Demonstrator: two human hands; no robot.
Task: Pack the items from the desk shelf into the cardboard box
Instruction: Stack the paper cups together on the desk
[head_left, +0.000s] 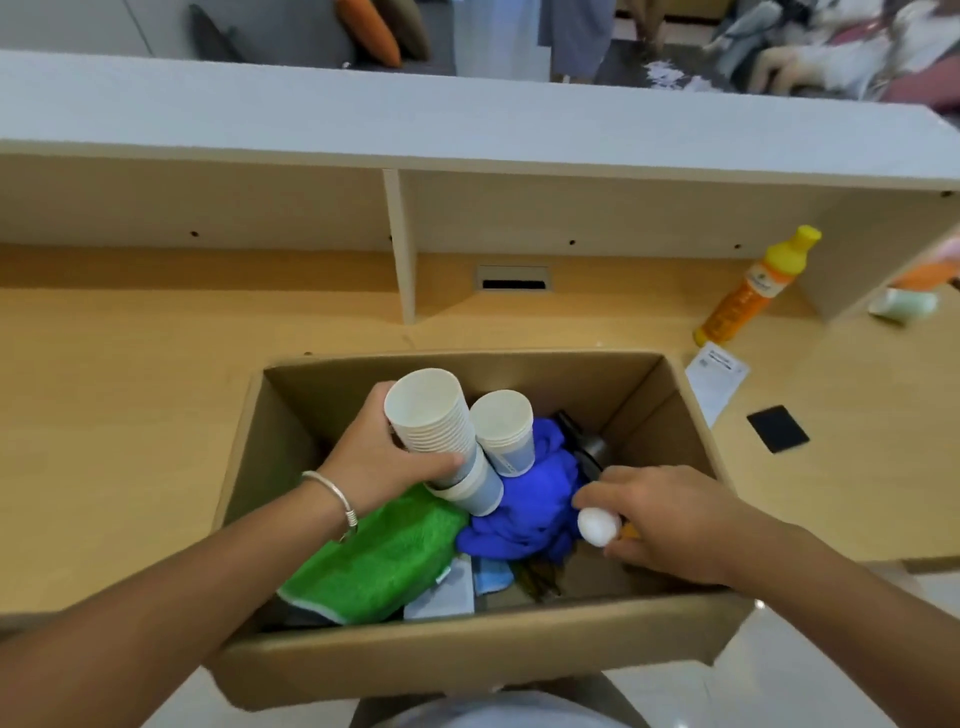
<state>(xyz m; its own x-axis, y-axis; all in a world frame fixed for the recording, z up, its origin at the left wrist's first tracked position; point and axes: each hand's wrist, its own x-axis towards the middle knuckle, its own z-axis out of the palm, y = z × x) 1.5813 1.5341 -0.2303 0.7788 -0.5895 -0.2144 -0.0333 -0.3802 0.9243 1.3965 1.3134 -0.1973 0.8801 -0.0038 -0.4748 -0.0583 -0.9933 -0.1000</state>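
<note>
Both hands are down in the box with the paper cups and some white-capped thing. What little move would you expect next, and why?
Probably the left hand sets its stack of paper cups down beside the second stack and lets go. The cups are already inside the cardboard box, above the green cloth, while an orange bottle remains on the desk.

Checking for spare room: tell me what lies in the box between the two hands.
In the head view, the blue cloth and a second cup stack.

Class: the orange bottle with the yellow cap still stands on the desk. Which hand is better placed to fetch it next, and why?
The right hand, probably. The orange bottle stands to the right of the cardboard box, on that hand's side; the left hand grips the paper cup stack.
</note>
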